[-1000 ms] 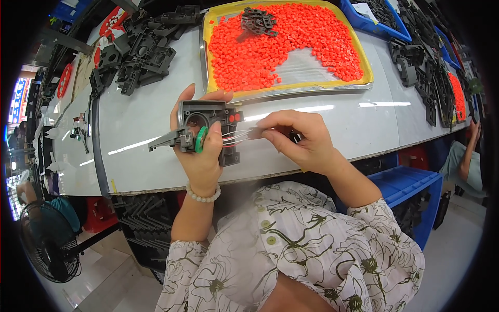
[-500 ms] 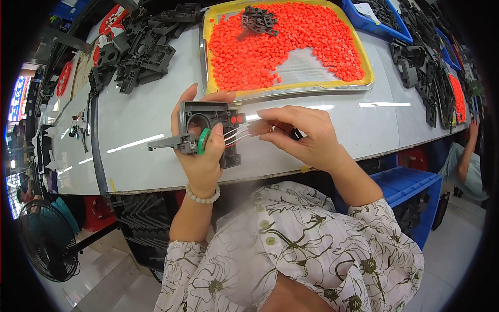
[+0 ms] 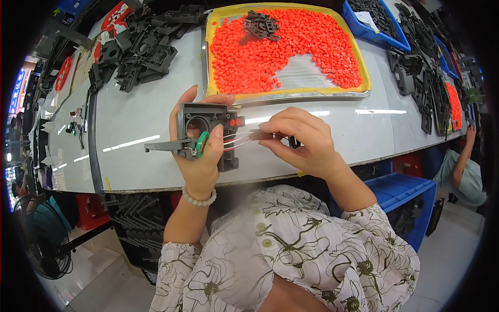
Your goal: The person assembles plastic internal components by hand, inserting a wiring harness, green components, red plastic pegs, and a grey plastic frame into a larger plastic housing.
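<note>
My left hand is closed round a dark grey plastic housing with a round opening, an arm sticking out to the left and two small red caps on its right side. Its thumb presses by a round green board in the housing. Thin white and red wires run rightward from near that board. My right hand pinches the far ends of these wires between thumb and fingertips. A small black piece, perhaps a connector, shows partly behind those fingers.
Beyond my hands stands a yellow-edged tray of small red caps with dark parts on top. Dark housings are heaped at the back left. A blue bin and more dark parts stand right. A person sits far right.
My right fingers have closed more tightly around the wire ends, and the black piece shows less. My left hand keeps its hold on the housing. The whole view has shifted slightly.
</note>
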A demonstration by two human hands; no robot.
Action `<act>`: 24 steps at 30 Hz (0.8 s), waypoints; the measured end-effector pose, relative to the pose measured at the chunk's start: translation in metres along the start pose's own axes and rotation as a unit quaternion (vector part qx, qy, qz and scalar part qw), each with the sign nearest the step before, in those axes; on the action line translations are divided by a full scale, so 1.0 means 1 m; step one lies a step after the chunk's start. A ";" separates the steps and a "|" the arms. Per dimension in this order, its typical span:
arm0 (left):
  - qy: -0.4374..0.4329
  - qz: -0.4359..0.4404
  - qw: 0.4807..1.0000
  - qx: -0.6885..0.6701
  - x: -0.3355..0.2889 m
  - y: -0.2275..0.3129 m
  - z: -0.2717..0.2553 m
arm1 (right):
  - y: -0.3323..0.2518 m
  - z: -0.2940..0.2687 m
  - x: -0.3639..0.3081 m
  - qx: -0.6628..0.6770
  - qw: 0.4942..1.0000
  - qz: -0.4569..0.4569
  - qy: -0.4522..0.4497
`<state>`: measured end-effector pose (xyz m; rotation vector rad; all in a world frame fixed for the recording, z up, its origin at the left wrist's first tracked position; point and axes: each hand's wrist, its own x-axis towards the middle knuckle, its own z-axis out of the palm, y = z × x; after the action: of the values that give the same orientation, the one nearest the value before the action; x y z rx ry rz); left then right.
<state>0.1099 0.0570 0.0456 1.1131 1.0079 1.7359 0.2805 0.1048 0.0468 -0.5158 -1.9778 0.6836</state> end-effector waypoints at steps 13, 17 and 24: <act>-0.019 0.001 1.000 0.022 -0.003 -0.005 0.000 | -0.002 0.004 -0.007 -0.040 0.998 0.024 0.038; -0.011 -0.027 1.000 -0.006 -0.004 -0.003 0.004 | -0.009 0.004 -0.003 -0.004 0.995 0.095 0.040; -0.011 -0.022 0.999 0.022 -0.007 -0.006 -0.002 | -0.017 0.001 0.014 0.000 0.991 0.135 -0.015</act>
<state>0.1109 0.0524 0.0375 1.1274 1.0549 1.6703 0.2720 0.1002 0.0663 -0.7860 -1.9553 0.8617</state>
